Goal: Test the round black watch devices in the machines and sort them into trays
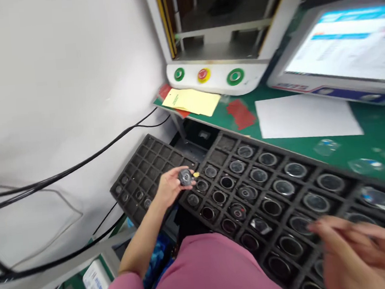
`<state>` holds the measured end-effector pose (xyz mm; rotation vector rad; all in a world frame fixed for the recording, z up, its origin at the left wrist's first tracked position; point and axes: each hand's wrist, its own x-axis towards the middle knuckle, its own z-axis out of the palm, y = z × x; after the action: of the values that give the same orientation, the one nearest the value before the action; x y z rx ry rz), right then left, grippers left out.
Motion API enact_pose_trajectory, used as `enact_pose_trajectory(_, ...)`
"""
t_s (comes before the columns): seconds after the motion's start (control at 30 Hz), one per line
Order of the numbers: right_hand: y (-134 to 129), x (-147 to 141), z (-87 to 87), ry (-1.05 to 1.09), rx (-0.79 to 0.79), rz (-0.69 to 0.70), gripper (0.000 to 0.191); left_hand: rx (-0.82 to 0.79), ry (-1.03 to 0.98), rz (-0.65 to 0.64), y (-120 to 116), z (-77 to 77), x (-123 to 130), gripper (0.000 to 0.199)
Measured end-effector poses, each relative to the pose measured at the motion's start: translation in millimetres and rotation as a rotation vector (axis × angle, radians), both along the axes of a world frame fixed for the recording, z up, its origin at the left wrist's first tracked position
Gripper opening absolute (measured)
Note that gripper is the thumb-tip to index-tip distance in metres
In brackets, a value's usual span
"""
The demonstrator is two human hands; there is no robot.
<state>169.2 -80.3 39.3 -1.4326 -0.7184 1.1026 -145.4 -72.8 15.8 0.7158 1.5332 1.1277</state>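
In the head view my left hand (pixel 172 184) is closed on a small round black watch-like module (pixel 185 177), gripped at its rim between thumb and fingers. A small yellow tab (pixel 196 174) sticks out beside it. The hand is above the gap between two black foam trays. My right hand (pixel 366 250) is blurred at the lower right, over the near tray (pixel 220 155). Its thumb and fingertips are drawn together in a pinch; whatever is between them, if anything, cannot be made out. Round dark modules (pixel 245 193) with glassy faces fill many of that tray's compartments.
A second foam tray (pixel 156 154) lies at left, holding several round pieces. Behind is a green bench (pixel 217 120) with yellow cards (pixel 192 102), white paper (pixel 306 116), red sheets (pixel 241 114) and clear films (pixel 366 165). A button panel (pixel 220 77) and monitor (pixel 346 50) stand beyond. Black cables (pixel 89 160) hang left.
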Motion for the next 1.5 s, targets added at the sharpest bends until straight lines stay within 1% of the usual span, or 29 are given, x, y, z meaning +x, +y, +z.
enact_pose_trajectory(0.07, 5.5, -10.8, 12.6, 0.012, 0.066, 0.007, 0.034, 0.087, -0.347, -0.185, 12.8, 8.0, 39.6, 0.073)
enact_pose_trajectory(0.13, 11.3, -17.2, 26.0, 0.031, 0.173, 0.115, 0.029, 0.108, -0.616, -0.351, 23.7, 16.1, 70.0, 0.061)
enact_pose_trajectory(0.17, 14.3, -18.6, 31.7, 0.033, 0.242, 0.167, 0.027, 0.093, -0.686, -0.415, 28.4, 19.8, 81.8, 0.057)
enact_pose_trajectory(0.23, 20.3, -18.8, 39.4, 0.021, 0.349, 0.250, 0.029, 0.060, -0.761, -0.516, 35.9, 25.8, 99.7, 0.054)
enact_pose_trajectory(0.33, 30.1, -17.9, 41.3, 0.016, 0.402, 0.369, 0.035, 0.036, -0.798, -0.635, 40.5, 30.1, 115.7, 0.053)
enact_pose_trajectory(0.43, 37.2, -19.6, 38.8, 0.058, 0.392, 0.451, 0.038, 0.022, -0.793, -0.671, 38.2, 29.6, 123.7, 0.048)
enact_pose_trajectory(0.5, 37.2, -20.5, 40.1, 0.097, 0.378, 0.462, 0.038, 0.006, -0.787, -0.658, 36.3, 28.7, 126.4, 0.046)
enact_pose_trajectory(0.57, 33.8, -18.1, 45.2, 0.158, 0.354, 0.476, 0.037, -0.008, -0.785, -0.632, 36.7, 28.6, 127.5, 0.044)
enact_pose_trajectory(0.63, 32.4, -9.4, 50.6, 0.223, 0.336, 0.505, 0.034, -0.030, -0.774, -0.604, 39.9, 29.3, 126.8, 0.044)
enact_pose_trajectory(0.7, 41.6, 6.4, 49.5, 0.232, 0.337, 0.493, 0.030, -0.053, -0.750, -0.562, 44.7, 29.7, 123.8, 0.045)
enact_pose_trajectory(0.73, 52.5, 15.7, 44.4, 0.186, 0.332, 0.460, 0.028, -0.060, -0.737, -0.538, 47.0, 29.5, 121.7, 0.045)
enact_pose_trajectory(0.8, 87.4, 33.1, 23.5, 0.030, 0.292, 0.364, 0.031, -0.062, -0.715, -0.478, 50.1, 29.1, 116.7, 0.046)
enact_pose_trajectory(0.83, 110.0, 39.5, 9.0, -0.070, 0.243, 0.365, 0.036, -0.059, -0.707, -0.451, 50.8, 29.1, 114.4, 0.046)
enact_pose_trajectory(0.87, 134.5, 43.8, -6.8, -0.110, 0.214, 0.379, 0.041, -0.062, -0.697, -0.429, 50.7, 29.4, 112.5, 0.045)
enact_pose_trajectory(0.9, 159.3, 46.1, -22.5, -0.140, 0.194, 0.396, 0.042, -0.067, -0.680, -0.414, 50.1, 30.1, 110.9, 0.044)
enact_pose_trajectory(0.97, 204.2, 45.2, -49.1, -0.218, 0.158, 0.428, 0.034, -0.072, -0.619, -0.395, 47.8, 32.8, 108.5, 0.042)
enact_pose_trajectory(1.03, 236.1, 40.4, -65.9, -0.299, 0.142, 0.446, 0.027, -0.055, -0.553, -0.377, 45.1, 36.4, 106.1, 0.040)
enact_pose_trajectory(1.1, 252.8, 35.6, -74.0, -0.374, 0.152, 0.447, 0.026, -0.020, -0.527, -0.349, 43.3, 40.6, 103.2, 0.040)
enact_pose_trajectory(1.17, 257.9, 33.8, -76.3, -0.436, 0.185, 0.427, 0.029, 0.000, -0.534, -0.325, 43.0, 45.4, 100.5, 0.042)
enact_pose_trajectory(1.23, 256.3, 35.6, -74.6, -0.483, 0.233, 0.389, 0.029, 0.007, -0.555, -0.319, 43.4, 50.7, 99.7, 0.045)
enact_pose_trajectory(1.33, 245.0, 40.0, -64.7, -0.515, 0.308, 0.308, 0.029, 0.031, -0.612, -0.350, 44.2, 57.7, 104.5, 0.046)
enact_pose_trajectory(1.4, 227.6, 38.6, -50.9, -0.506, 0.347, 0.240, 0.032, 0.058, -0.649, -0.388, 44.0, 60.4, 110.6, 0.046)
enact_pose_trajectory(1.43, 214.4, 35.8, -41.1, -0.495, 0.364, 0.206, 0.034, 0.073, -0.664, -0.408, 43.7, 61.3, 113.9, 0.047)
enact_pose_trajectory(1.5, 178.6, 26.0, -15.8, -0.448, 0.411, 0.147, 0.030, 0.103, -0.690, -0.453, 42.3, 62.2, 119.9, 0.047)
